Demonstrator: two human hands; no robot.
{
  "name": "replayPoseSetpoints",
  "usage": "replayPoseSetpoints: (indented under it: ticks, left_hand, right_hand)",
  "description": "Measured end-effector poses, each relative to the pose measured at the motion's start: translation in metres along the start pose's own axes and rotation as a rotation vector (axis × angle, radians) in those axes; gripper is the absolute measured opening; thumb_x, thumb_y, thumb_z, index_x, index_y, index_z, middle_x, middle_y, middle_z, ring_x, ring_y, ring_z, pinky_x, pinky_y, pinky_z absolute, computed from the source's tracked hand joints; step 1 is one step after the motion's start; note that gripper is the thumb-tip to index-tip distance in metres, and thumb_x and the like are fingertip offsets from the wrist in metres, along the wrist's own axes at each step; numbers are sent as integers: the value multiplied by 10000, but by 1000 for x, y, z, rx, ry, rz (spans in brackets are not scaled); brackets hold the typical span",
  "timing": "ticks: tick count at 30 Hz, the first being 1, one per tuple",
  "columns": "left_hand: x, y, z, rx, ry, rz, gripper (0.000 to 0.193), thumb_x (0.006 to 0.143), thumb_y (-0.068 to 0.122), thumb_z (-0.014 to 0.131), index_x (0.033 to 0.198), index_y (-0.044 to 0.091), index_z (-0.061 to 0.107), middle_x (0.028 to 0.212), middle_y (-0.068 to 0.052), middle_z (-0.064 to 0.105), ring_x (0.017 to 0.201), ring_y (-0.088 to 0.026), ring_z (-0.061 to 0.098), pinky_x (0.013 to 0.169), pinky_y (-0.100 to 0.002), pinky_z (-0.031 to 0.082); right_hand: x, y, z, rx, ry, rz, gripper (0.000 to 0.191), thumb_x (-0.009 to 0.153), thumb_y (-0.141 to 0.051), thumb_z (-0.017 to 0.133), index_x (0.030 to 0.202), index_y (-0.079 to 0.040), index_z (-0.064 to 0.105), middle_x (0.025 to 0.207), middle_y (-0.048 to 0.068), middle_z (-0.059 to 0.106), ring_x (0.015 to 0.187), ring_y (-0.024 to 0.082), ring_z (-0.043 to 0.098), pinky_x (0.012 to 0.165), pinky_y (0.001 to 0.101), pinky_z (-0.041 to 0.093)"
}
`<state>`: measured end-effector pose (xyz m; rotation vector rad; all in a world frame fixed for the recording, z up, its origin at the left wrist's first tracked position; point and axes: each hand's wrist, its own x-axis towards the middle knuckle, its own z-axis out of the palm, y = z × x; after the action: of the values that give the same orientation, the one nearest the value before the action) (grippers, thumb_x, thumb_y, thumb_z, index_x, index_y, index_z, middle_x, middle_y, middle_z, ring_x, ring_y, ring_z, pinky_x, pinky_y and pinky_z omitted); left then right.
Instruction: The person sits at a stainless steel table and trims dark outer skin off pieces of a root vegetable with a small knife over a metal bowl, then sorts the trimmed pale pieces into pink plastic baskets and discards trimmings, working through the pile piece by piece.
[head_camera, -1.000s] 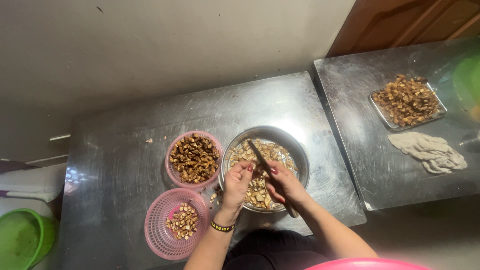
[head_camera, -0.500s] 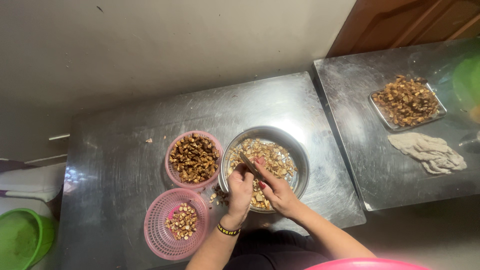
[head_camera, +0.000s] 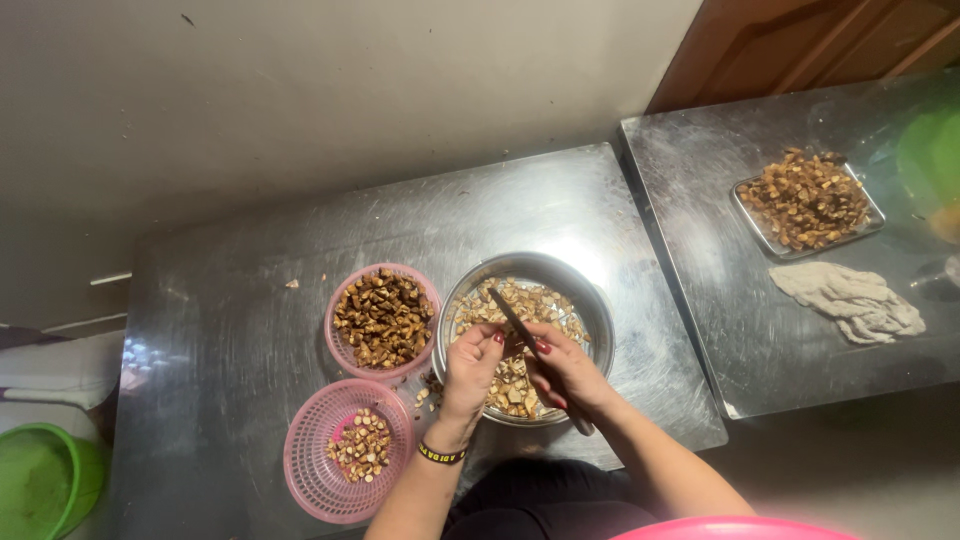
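Knife (head_camera: 524, 338), dark-bladed, sits over the round steel bowl (head_camera: 590, 300), held in the right hand (head_camera: 566, 372), whose fingers are closed around its handle; the blade angles up and to the left. Left hand (head_camera: 472, 368) is just beside it, fingertips pinched together on a small piece at the blade; the piece itself is too small to make out. Both hands hover above the bowl's near half.

Bowl holds a good layer of pale, light-brown chunks (head_camera: 520, 385), apparently the stock not yet worked. A few loose bits lie on the table just beside the bowl's left rim.

Left of the bowl, touching or nearly touching it, an upper pink basket (head_camera: 347, 300) is filled close to the rim with darker brown pieces (head_camera: 383, 318). Below it, a lower pink basket (head_camera: 310, 470) carries only a small heap of pale pieces (head_camera: 360, 445).

Judgement: work is mid-course. One basket is near full, the other barely started, and much remains in the bowl.

All of this stands on a steel table (head_camera: 240, 360). On the adjoining steel table (head_camera: 720, 330) to the right: a metal tray (head_camera: 745, 212) of brown pieces and a crumpled grey cloth (head_camera: 850, 300). Green bucket (head_camera: 40, 490) at the lower left.
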<state>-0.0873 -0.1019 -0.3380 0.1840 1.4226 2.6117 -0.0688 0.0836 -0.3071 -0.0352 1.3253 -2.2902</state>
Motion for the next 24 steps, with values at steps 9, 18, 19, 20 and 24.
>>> replayPoseSetpoints:
  ticks: [9,18,19,20,24]
  left_hand:
    - [4,11,6,-133,133,-57,230,1042,29,515,1208,-67,643,1170,-207,731,1087,-255,719,1023,-368,572]
    - [-4,19,29,46,187,1,246,1000,-14,541,1199,-78,672,1144,-156,754,1081,-221,722,976,-307,554]
    - [-5,20,30,61,177,7,244,1006,-11,539,1196,-78,677,1139,-152,755,1068,-211,721,969,-301,555]
    - [-6,22,31,74,170,12,242,1013,-8,537,1193,-79,682,1134,-147,757,1055,-200,721,962,-295,555]
    - [-12,24,34,158,156,56,241,1011,-17,540,1188,-76,694,1111,-119,754,993,-148,705,906,-264,550]
  right_hand:
    - [-5,3,6,-561,99,-180,624,1026,-311,485,1623,-212,335,612,-5,454,483,70,429,452,240,398]
    - [-10,1,21,-923,79,-251,624,987,-168,526,1591,-131,375,777,127,620,650,159,585,680,284,509]
    - [-10,0,22,-911,90,-266,619,981,-147,532,1582,-127,387,856,133,664,685,164,612,699,282,521]
    - [-11,0,23,-899,99,-281,614,975,-127,539,1572,-122,398,935,140,708,721,169,638,718,279,532]
    - [-10,6,22,-840,47,-497,552,1010,-73,543,1547,-74,417,1457,177,599,1162,226,670,949,319,533]
